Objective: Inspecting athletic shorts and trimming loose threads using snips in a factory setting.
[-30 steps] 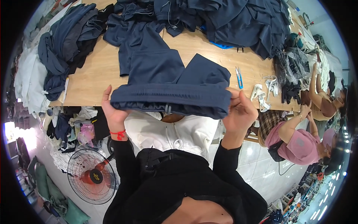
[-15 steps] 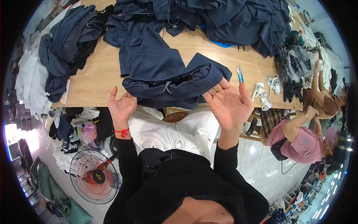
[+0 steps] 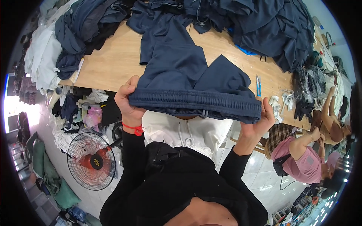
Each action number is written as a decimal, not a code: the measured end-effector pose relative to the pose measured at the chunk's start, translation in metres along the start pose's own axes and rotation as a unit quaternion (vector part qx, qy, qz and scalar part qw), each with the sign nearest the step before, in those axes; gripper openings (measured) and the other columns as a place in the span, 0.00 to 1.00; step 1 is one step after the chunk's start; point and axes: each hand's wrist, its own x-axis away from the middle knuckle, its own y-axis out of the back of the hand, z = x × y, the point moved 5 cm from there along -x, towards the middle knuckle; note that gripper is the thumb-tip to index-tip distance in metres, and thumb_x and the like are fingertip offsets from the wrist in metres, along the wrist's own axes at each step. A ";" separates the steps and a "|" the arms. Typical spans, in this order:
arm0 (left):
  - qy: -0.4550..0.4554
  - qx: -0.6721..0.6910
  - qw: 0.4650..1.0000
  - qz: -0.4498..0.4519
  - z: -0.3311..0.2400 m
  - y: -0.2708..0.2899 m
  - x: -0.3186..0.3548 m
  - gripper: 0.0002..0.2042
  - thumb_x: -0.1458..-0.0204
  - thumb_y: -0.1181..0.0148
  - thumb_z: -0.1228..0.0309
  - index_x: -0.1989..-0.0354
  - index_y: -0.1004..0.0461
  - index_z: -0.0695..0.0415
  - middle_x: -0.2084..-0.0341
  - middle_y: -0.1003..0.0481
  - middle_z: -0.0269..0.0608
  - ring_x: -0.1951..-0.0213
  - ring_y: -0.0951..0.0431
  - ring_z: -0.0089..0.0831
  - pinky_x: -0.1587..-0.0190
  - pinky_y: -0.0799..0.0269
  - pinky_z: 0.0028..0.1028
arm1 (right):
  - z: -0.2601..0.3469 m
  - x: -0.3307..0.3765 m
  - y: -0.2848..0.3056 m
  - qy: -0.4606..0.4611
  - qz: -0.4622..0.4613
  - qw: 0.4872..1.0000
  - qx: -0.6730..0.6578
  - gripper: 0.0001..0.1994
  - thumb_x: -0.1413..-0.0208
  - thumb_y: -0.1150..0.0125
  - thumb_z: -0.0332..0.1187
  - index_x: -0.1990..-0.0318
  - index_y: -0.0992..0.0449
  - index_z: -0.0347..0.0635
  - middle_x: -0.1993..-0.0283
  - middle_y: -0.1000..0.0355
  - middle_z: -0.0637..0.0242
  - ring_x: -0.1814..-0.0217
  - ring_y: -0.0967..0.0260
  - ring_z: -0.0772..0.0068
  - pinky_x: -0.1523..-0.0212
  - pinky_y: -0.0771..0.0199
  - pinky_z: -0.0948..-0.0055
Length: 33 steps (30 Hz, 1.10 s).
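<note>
- The left hand (image 3: 129, 101) and right hand (image 3: 260, 119) each pinch one end of the elastic waistband of the navy shorts (image 3: 196, 84), stretched taut at the near edge of the worktop (image 3: 109, 62).
- The waistband hangs over that edge; if either pinch loosens, I judge the shorts could sag off toward the floor fan (image 3: 91, 161) below.
- The blue-handled snips (image 3: 258, 84) lie just beside the right end of the shorts; a sideways sweep could knock them off.
- The shorts' legs lie on another navy garment (image 3: 162, 30); pulling could drag it along.
- Bare wood shows left of the shorts; dark clothing heaps (image 3: 271, 26) crowd the far side and right.
- A seated person (image 3: 301, 154) works near the right.
</note>
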 end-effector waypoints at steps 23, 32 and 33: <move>0.014 -0.070 0.997 0.029 0.003 -0.015 0.004 0.15 0.53 0.37 0.65 0.75 0.42 0.50 0.84 0.37 0.33 0.83 0.41 0.27 0.77 0.41 0.30 | 0.009 0.003 0.012 -0.006 -0.087 0.996 0.008 0.16 0.24 0.41 0.38 0.56 0.15 0.33 0.55 0.13 0.50 0.54 0.13 0.54 0.48 0.13 0.52; 0.039 -0.544 0.823 -0.158 0.038 0.053 -0.044 0.06 0.38 0.30 0.80 0.60 0.23 0.59 0.67 0.21 0.34 0.64 0.20 0.22 0.57 0.23 0.25 | -0.041 -0.049 0.048 -0.020 -0.157 0.962 0.224 0.10 0.25 0.31 0.38 0.56 0.14 0.41 0.55 0.14 0.69 0.57 0.17 0.77 0.54 0.19 0.70; -0.018 -0.633 0.764 -0.126 0.044 0.051 -0.045 0.06 0.38 0.31 0.79 0.55 0.20 0.62 0.64 0.18 0.40 0.58 0.15 0.32 0.49 0.19 0.31 | -0.052 -0.055 0.055 -0.019 -0.135 0.939 0.316 0.10 0.24 0.31 0.37 0.61 0.16 0.44 0.60 0.17 0.74 0.61 0.23 0.83 0.58 0.25 0.75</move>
